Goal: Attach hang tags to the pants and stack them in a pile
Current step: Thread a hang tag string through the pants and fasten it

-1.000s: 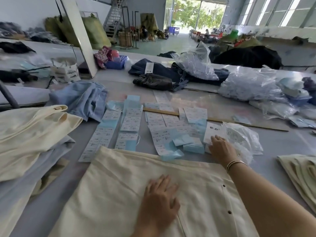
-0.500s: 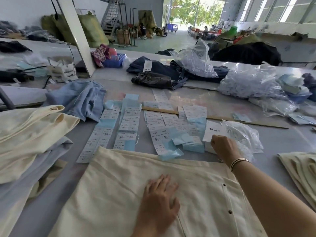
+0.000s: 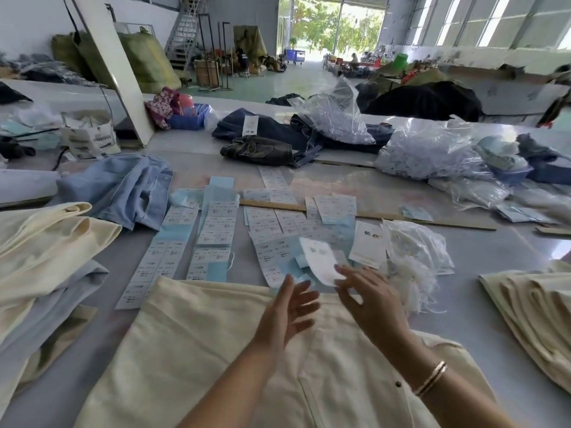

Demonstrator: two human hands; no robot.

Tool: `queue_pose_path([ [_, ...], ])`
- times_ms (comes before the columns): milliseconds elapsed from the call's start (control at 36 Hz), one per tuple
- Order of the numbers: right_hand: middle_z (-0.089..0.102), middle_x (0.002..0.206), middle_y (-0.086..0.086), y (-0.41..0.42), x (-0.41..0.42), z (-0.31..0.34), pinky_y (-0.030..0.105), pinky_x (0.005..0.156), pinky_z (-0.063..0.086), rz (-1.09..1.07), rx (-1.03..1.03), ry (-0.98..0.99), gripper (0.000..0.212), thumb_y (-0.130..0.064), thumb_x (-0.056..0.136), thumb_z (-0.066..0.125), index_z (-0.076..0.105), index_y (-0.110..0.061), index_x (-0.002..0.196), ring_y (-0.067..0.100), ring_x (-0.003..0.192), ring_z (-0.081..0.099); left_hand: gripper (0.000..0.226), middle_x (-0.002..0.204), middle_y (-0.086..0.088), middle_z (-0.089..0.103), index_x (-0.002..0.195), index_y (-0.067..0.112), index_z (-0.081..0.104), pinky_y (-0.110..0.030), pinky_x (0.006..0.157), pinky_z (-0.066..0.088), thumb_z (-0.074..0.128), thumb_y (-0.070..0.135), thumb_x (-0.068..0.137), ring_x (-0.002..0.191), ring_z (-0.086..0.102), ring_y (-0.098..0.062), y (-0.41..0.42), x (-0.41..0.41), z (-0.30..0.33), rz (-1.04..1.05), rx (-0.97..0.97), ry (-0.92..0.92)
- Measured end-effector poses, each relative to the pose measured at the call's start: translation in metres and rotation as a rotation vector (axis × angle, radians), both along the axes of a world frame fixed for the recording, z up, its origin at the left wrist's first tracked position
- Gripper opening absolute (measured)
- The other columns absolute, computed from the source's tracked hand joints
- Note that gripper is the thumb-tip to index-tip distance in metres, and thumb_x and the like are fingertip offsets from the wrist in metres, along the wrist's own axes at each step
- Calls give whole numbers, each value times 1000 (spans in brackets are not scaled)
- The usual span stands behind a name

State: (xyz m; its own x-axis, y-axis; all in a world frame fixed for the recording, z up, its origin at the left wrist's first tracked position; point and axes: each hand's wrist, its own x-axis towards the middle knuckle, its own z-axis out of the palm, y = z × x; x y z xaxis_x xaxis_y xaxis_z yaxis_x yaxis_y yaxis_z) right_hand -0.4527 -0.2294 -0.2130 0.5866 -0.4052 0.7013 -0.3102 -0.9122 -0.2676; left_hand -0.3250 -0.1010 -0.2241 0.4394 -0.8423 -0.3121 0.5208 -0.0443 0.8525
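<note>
A folded stack of cream pants (image 3: 40,242) lies at the table's (image 3: 494,319) left edge. Cream pants (image 3: 191,350) lie spread at the near edge, beneath the left hand (image 3: 289,307), fingers straight and apart. The right hand (image 3: 369,301) pinches a white hang tag (image 3: 318,261) just beyond their waistband.

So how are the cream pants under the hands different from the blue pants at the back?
The cream pants lie spread flat right in front of the person; the blue pants sit crumpled farther back on the left. The cream ones are pale yellowish, the blue ones light denim blue. Both hands hover above the cream pants; nothing touches the blue ones. Both lie on the same grey table.
</note>
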Motion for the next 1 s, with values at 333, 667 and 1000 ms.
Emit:
queue_pose_path([
  [333,61,127,0,-59,16,-12,31,100,42,-66,454,246,28,-21,91,59,65,-20,119,19,119,54,13,89,-5,69,89,17,64,-30,68,48,55,25,94,84,64,-26,-43,5,-16,-31,289,-898],
  [667,51,136,-6,-65,30,-60,36,100,33,-129,125,784,35,-24,94,42,52,-25,128,23,123,40,38,157,-5,26,113,8,64,-33,112,21,46,28,85,141,26,-18,-55,11,-34,-353,330,-1771],
  [1000,68,117,1,-67,20,-53,28,94,39,-48,459,419,31,-10,94,51,67,-17,119,23,110,55,52,149,2,43,137,16,48,-26,111,20,41,35,89,135,38,-12,-55,3,-53,-328,311,-1733],
])
